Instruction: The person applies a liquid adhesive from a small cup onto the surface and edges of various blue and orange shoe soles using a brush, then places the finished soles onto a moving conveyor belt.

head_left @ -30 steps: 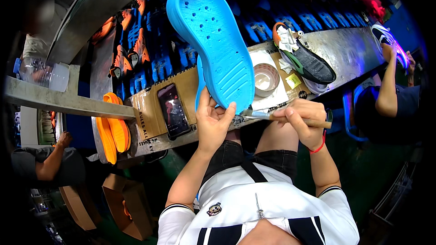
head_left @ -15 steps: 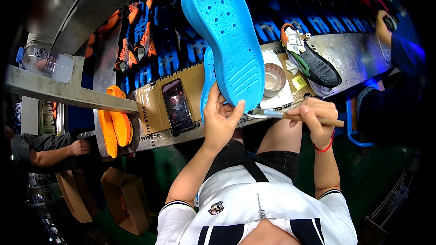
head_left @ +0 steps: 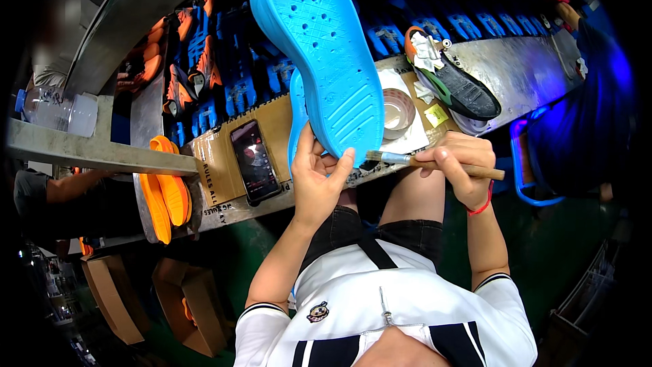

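Note:
A bright blue shoe sole (head_left: 333, 61) is held up by its near end in my left hand (head_left: 318, 175), thumb on the upper face and fingers behind. Its inner face, with small holes and ridges, is turned toward me. Behind it a second blue sole (head_left: 297, 119) partly shows. My right hand (head_left: 462, 163) is closed round the wooden handle of a brush (head_left: 414, 160). The brush's bristle end is at the near edge of the sole; whether it touches cannot be told. Beyond it a round tub (head_left: 399, 114) stands on white paper.
A phone (head_left: 254, 162) lies on cardboard at the left, beside orange soles (head_left: 164, 190). A dark shoe (head_left: 455, 78) stuffed with paper lies to the right. Farther back, a conveyor carries rows of shoe parts. A metal bar (head_left: 102, 149) juts in from the left; co-workers are on both sides.
The whole view has shifted a little, so the table things appear farther left. The brush tip stays by the sole's near edge. The right co-worker's hand has moved back.

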{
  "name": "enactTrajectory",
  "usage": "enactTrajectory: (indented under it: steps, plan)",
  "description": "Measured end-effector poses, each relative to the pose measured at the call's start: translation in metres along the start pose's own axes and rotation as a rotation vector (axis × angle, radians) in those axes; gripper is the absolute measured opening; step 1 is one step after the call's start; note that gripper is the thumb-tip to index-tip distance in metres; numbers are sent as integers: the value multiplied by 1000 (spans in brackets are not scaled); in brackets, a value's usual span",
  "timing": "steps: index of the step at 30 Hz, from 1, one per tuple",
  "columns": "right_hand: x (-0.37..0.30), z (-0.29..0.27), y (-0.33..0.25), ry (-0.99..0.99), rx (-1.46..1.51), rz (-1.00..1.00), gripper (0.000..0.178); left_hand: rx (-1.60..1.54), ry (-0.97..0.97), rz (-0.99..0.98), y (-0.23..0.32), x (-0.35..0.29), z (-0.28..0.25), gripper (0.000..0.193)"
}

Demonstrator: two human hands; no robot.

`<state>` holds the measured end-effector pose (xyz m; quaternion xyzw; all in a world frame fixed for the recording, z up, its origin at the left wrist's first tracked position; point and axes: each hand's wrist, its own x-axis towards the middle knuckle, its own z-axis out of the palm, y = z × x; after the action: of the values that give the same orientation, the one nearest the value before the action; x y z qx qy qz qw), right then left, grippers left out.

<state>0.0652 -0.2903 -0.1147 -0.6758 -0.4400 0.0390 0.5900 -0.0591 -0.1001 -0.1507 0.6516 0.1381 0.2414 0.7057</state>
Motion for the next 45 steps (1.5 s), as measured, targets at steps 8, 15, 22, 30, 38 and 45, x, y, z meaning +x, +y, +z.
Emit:
enactTrajectory:
  steps: [8, 15, 22, 30, 38, 45]
  plan:
    - [1, -3, 2, -115, -7, -54, 19, -10, 3, 7, -1, 0, 0, 64]
    - [0, -6, 3, -140, -9, -77, 18, 8, -3, -2, 1, 1, 2, 63]
    - [3, -11, 4, -132, -31, -56, 22, 12, -5, -4, 1, -1, 2, 62]
    - [3, 1, -3, -94, 32, -104, 21, -29, -4, -40, 1, 0, 4, 62]
    - [1, -6, -1, -36, -44, -60, 23, 7, -15, -4, 3, -2, 2, 62]
    - [3, -11, 2, -54, -71, -81, 20, -3, -16, -8, 3, 2, 3, 62]
